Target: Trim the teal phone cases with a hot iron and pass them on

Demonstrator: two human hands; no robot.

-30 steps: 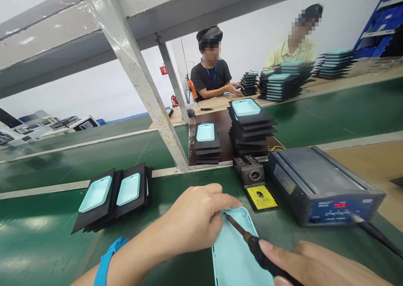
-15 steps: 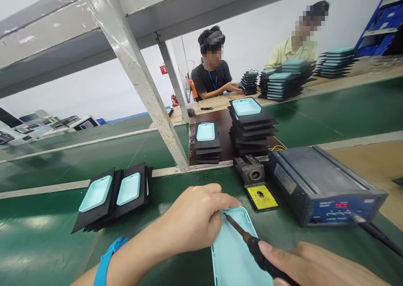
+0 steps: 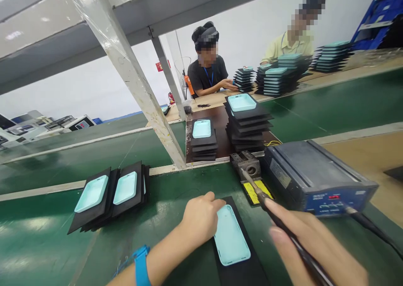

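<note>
A light teal phone-case-shaped tray [image 3: 233, 237] lies on a black sheet [image 3: 242, 273] on the green table. My left hand [image 3: 201, 219], with a blue wristband, has its curled fingers at the tray's upper left edge, closed on that edge. My right hand [image 3: 302, 235] holds a soldering iron [image 3: 267, 204] like a pen, its tip pointing up and left, raised near the metal iron stand [image 3: 248, 166]. The yellow sponge [image 3: 256, 189] sits in front of the stand, partly behind the iron.
A soldering station [image 3: 317, 177] stands at the right with its cable. Two stacks with teal trays [image 3: 125, 188] lie at the left; more stacks [image 3: 248, 126] stand on a brown board. A slanted white post [image 3: 135, 76] rises mid-left. Two people sit across.
My right hand has lifted the soldering iron off the teal tray and moved it up towards the stand. The tray now lies lower, with the black sheet visible under it.
</note>
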